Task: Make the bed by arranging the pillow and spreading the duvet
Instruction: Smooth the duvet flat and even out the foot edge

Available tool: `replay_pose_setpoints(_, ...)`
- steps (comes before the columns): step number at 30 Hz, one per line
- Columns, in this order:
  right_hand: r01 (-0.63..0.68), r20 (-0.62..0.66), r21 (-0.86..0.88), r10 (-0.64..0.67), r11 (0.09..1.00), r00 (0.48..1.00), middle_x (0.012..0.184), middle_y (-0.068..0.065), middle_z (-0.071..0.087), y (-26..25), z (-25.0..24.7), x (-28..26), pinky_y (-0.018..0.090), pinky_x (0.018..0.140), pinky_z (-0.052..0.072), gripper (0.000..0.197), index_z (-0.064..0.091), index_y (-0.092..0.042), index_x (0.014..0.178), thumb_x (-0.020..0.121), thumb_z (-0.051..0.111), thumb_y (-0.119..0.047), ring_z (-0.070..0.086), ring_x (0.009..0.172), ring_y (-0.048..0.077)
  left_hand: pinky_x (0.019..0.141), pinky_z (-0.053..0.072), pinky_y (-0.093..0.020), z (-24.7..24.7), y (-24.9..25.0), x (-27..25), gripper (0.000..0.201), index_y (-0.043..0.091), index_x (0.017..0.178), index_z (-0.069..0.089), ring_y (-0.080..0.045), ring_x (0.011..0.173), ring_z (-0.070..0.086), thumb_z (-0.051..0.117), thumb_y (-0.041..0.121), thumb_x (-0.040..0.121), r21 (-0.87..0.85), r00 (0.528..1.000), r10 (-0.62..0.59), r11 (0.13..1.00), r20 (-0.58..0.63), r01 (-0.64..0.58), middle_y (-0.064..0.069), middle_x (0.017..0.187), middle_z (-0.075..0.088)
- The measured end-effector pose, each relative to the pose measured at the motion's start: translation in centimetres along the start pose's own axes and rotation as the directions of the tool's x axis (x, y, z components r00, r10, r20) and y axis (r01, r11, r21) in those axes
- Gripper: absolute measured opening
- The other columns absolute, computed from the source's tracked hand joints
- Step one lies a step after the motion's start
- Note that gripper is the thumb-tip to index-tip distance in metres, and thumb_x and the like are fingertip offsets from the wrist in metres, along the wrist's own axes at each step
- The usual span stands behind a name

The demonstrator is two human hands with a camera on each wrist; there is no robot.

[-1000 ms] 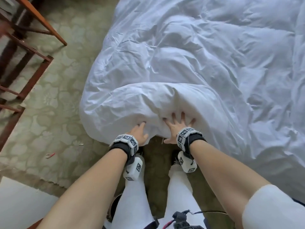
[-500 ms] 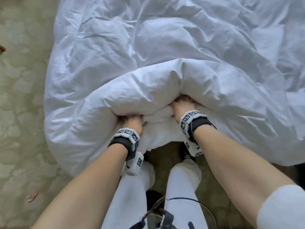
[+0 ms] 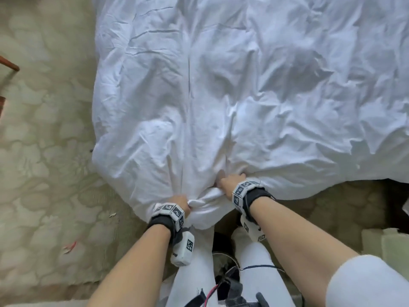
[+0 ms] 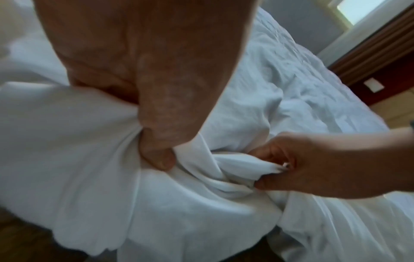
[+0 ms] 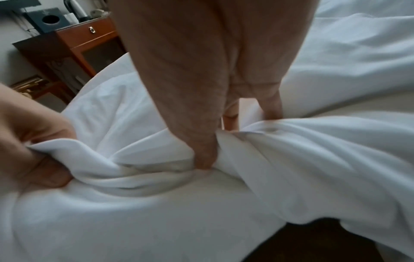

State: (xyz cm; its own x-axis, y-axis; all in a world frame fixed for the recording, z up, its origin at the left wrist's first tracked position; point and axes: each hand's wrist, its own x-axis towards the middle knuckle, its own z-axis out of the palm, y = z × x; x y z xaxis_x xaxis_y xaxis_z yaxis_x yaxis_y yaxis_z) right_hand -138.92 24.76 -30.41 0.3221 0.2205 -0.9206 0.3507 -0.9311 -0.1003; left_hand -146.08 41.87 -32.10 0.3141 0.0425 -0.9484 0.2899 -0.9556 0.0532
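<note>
A crumpled white duvet (image 3: 243, 96) covers the bed and hangs over its near edge. My left hand (image 3: 180, 201) grips a bunched fold of the duvet at that edge, thumb pressed into the cloth (image 4: 156, 156). My right hand (image 3: 230, 181) grips the same edge a little to the right and farther up, its fingers curled into the fabric (image 5: 203, 157). A twisted strip of duvet (image 3: 205, 199) stretches between the two hands. No pillow shows in any view.
Patterned green carpet (image 3: 44, 151) lies left of the bed, with a wooden furniture leg (image 3: 8, 63) at the far left. A wooden cabinet (image 5: 78, 46) stands beyond the bed. My white-trousered legs (image 3: 194, 273) stand at the bed's foot.
The thick rolled fold of duvet has been pulled out flat towards me. Both hands have gone from under the fold to gripping the duvet's near edge, lower down.
</note>
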Motion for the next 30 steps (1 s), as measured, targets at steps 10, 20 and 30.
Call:
replay_pose_setpoints(10,0.097,-0.067,0.135,-0.088,0.986,0.994,0.132,0.011,0.062,1.0,2.8,-4.1,0.030,0.091,0.050,0.033,0.065,-0.015,0.128,0.097,0.054,-0.012,0.063,0.114,0.029,0.091,0.053,-0.033,2.0,-0.7,-3.9,0.044,0.011,0.117,0.067,-0.027,0.105,0.067,0.067,0.037,0.082,-0.044,1.000,-0.007,0.999,-0.029,0.006,-0.010,0.113,0.071)
replay_pose_setpoints(20,0.066,-0.167,0.166,-0.038,0.984,0.985,0.123,0.011,0.067,4.2,5.4,-12.0,0.029,0.087,0.049,0.026,0.070,-0.010,0.116,0.094,0.056,-0.009,0.065,0.109,0.029,0.095,0.047,-0.035,5.3,0.0,-11.6,0.031,0.003,0.118,0.065,-0.033,0.116,0.061,0.049,0.019,0.096,-0.162,0.966,-0.105,0.985,-0.237,0.067,-0.017,0.123,0.066)
replay_pose_setpoints(30,-0.036,-0.318,0.337,0.150,0.941,0.936,0.113,0.005,0.071,6.1,0.5,-20.4,0.027,0.074,0.053,0.029,0.070,-0.020,0.114,0.096,0.048,-0.012,0.070,0.099,0.024,0.087,0.055,-0.033,-3.8,2.5,-15.6,0.029,0.006,0.109,0.067,-0.033,0.104,0.067,0.050,0.015,0.087,-0.057,0.941,0.123,0.987,-0.316,-0.148,-0.019,0.115,0.069)
